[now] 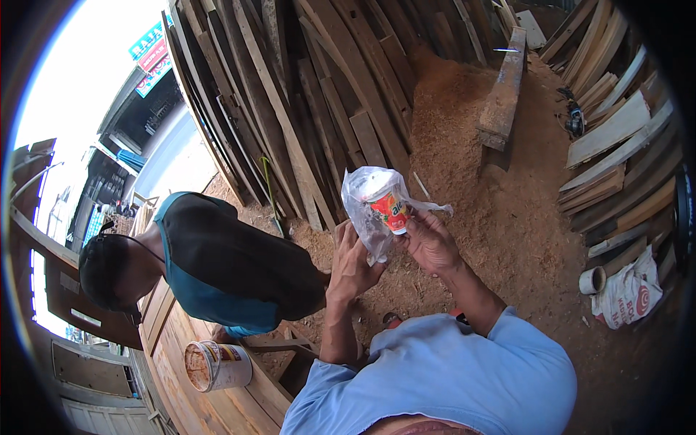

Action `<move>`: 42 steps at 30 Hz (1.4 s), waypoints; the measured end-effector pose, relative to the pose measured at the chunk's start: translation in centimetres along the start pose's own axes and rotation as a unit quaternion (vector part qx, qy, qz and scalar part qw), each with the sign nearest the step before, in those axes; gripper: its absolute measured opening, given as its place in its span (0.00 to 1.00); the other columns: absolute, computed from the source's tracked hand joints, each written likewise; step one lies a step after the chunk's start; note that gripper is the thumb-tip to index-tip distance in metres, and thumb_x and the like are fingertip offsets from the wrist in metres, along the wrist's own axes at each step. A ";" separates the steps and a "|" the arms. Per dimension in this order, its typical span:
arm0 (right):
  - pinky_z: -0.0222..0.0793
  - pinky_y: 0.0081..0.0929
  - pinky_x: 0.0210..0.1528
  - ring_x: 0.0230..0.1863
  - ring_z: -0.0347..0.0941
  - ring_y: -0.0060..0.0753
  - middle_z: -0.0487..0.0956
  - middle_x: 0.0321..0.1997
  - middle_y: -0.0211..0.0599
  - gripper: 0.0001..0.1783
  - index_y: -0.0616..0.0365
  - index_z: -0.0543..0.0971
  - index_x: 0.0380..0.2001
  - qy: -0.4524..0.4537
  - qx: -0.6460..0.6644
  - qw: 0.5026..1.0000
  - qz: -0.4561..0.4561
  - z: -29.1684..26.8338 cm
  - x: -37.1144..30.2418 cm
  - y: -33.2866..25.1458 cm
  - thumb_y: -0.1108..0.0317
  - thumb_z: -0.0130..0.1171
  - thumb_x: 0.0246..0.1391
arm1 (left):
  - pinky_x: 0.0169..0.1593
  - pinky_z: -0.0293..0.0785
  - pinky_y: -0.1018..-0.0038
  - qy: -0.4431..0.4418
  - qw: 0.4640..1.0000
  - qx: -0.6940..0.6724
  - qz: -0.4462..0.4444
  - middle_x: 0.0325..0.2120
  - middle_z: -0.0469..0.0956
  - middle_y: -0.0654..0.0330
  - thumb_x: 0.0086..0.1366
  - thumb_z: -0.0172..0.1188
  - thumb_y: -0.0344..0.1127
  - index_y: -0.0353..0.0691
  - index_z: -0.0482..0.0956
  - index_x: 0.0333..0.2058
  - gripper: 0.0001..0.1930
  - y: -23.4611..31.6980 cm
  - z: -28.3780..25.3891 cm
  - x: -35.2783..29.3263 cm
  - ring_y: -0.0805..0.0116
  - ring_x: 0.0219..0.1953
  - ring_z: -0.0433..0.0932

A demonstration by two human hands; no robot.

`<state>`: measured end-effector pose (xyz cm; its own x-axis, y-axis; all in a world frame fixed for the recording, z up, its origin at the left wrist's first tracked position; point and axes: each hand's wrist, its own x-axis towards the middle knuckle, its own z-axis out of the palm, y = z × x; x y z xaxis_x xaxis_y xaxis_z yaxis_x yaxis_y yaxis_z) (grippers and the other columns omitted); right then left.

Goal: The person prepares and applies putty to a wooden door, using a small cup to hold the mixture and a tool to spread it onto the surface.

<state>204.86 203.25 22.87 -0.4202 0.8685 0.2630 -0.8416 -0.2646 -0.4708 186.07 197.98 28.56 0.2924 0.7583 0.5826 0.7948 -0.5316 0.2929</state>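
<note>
In front of my chest, a red printed cup (pixel 391 212) sits tilted inside a thin clear plastic bag (pixel 357 190). The thumb and fingers of my right hand (pixel 433 245) are closed around the cup's lower end. A twisted strip of the bag sticks out past that hand. My left hand (pixel 349 267) is just left of the cup, its thumb and fingers bent around the lower part of the bag. Part of its grip is hidden by the bag's folds.
A co-worker (pixel 232 264) bends over a plank workbench (pixel 185 337) on the left, beside a white bucket (pixel 230 366). Boards (pixel 290 109) lean behind; a thick beam (pixel 504 94) rests by a sawdust heap (pixel 446 94). Stacked planks (pixel 616 174) and a white sack (pixel 629 293) are right.
</note>
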 end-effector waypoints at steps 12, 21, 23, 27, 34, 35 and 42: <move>0.77 0.31 0.57 0.57 0.77 0.27 0.79 0.58 0.36 0.26 0.62 0.71 0.62 -0.028 -0.061 0.998 0.016 -0.3 0.0 -0.3 0.67 0.64 0.64 | 0.47 0.76 0.67 0.173 0.961 -0.100 -0.193 0.38 0.79 0.53 0.57 0.74 0.32 0.34 0.76 0.44 0.19 -0.8 -0.6 1.1 0.60 0.41 0.79; 0.75 0.33 0.58 0.57 0.77 0.29 0.80 0.57 0.37 0.25 0.62 0.72 0.61 -0.006 -0.098 0.995 -0.005 -0.6 0.3 0.0 0.68 0.64 0.63 | 0.50 0.71 0.62 0.219 0.969 -0.093 -0.058 0.50 0.73 0.48 0.57 0.69 0.26 0.39 0.81 0.37 0.09 2.1 1.7 1.7 0.54 0.50 0.72; 0.75 0.33 0.58 0.57 0.77 0.29 0.80 0.57 0.37 0.25 0.62 0.72 0.61 0.003 -0.094 0.995 -0.017 -0.4 0.3 0.0 0.69 0.64 0.64 | 0.53 0.68 0.59 0.181 0.981 -0.049 -0.046 0.55 0.70 0.46 0.56 0.70 0.27 0.42 0.83 0.38 0.11 2.1 2.2 1.1 0.50 0.55 0.68; 0.75 0.33 0.59 0.57 0.77 0.30 0.79 0.57 0.38 0.24 0.62 0.71 0.61 0.018 -0.092 0.995 -0.030 -0.7 0.4 0.0 0.70 0.63 0.64 | 0.55 0.67 0.55 0.191 0.980 -0.034 -0.046 0.55 0.70 0.45 0.53 0.70 0.26 0.43 0.84 0.39 0.13 2.5 2.8 0.8 0.46 0.56 0.67; 0.75 0.32 0.58 0.56 0.77 0.28 0.79 0.57 0.36 0.26 0.61 0.70 0.63 0.026 -0.084 0.996 -0.017 -1.1 0.5 0.2 0.71 0.63 0.64 | 0.59 0.71 0.54 0.131 0.983 -0.124 -0.044 0.60 0.69 0.42 0.58 0.69 0.30 0.41 0.81 0.44 0.15 2.5 2.4 0.7 0.44 0.59 0.70; 0.75 0.32 0.58 0.56 0.77 0.28 0.79 0.57 0.37 0.26 0.61 0.70 0.63 0.024 -0.077 0.997 -0.021 -0.9 0.6 0.0 0.71 0.63 0.63 | 0.59 0.72 0.54 0.130 0.966 -0.216 -0.051 0.60 0.70 0.41 0.61 0.68 0.32 0.40 0.80 0.46 0.15 3.0 1.8 1.0 0.43 0.60 0.72; 0.73 0.35 0.61 0.59 0.75 0.31 0.78 0.59 0.38 0.31 0.62 0.67 0.64 -0.037 -0.044 0.998 0.001 -0.1 0.3 -0.8 0.71 0.65 0.61 | 0.60 0.76 0.50 0.148 0.638 -0.749 -0.101 0.52 0.79 0.43 0.76 0.55 0.42 0.34 0.73 0.50 0.16 -7.1 1.9 -2.7 0.49 0.55 0.80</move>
<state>205.49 203.75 23.23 -0.4479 0.8344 0.3213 -0.8089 -0.2251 -0.5431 180.67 200.47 23.46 -0.0246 0.8819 0.4708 -0.6642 -0.3664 0.6516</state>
